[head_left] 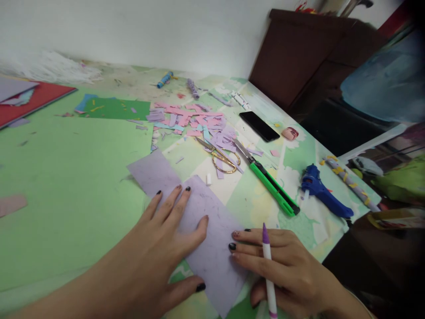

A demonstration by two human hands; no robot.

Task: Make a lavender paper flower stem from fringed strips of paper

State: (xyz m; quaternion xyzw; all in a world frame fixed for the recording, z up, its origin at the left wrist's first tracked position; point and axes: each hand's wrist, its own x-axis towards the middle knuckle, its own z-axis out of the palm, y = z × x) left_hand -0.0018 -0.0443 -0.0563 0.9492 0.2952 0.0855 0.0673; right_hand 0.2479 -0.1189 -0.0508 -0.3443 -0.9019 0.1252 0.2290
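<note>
Light purple paper (pixel 212 230) lies at an angle in front of me, with faint marks on it. Its upper left part (pixel 154 166) juts out past a notch; I cannot tell whether this is one sheet or two. My left hand (pixel 169 239) rests on the paper, fingers spread. My right hand (pixel 282 266) touches the paper's right edge with its fingertips and holds a white marker (pixel 270 283) with a purple tip pointing up and away. A small white cap (pixel 209 179) stands just beyond the paper.
Gold-handled scissors (pixel 224 161), a green utility knife (pixel 274 186) and a blue glue gun (pixel 323 195) lie beyond my hands. Pink and purple paper scraps (pixel 189 117) are heaped behind them. A phone (pixel 259 126) sits near the right edge; a green sheet (pixel 76 186) covers the left.
</note>
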